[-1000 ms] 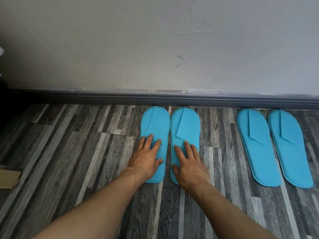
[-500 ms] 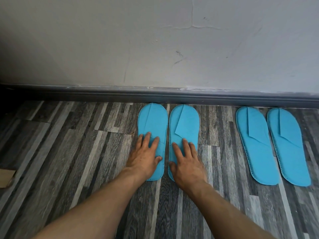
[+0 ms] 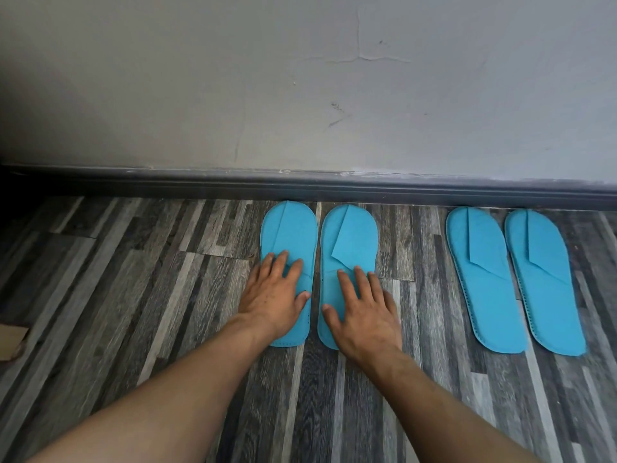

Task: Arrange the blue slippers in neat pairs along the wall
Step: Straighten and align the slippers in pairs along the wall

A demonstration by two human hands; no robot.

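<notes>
Left hand [image 3: 272,300] lies flat, fingers spread, on one flat blue fabric slipper [image 3: 289,235]; right hand [image 3: 362,310] likewise on its twin [image 3: 350,235]. Second blue pair [image 3: 514,282] sits right of the right hand (toes at the dark baseboard [image 3: 167,185]).

Count, head view:

- Blue slippers: 4 total. Slipper 1 [image 3: 289,235], slipper 2 [image 3: 350,238], slipper 3 [image 3: 484,279], slipper 4 [image 3: 544,282].
- Pairs: 2, i.e. 1 & 2 together at centre, 3 & 4 together at right.
- Hands: 2. Left hand [image 3: 272,295] flat, fingers spread, on slipper 1; right hand [image 3: 362,312] flat on slipper 2.
- Forearms: 2, bare.
- Cardboard scrap [image 3: 11,342]: 1, at left edge, partly cut off.
- Wall [image 3: 200,95]: 1. Skirting board [image 3: 200,183]: 1. Plank floor [image 3: 133,295]: 1.
</notes>
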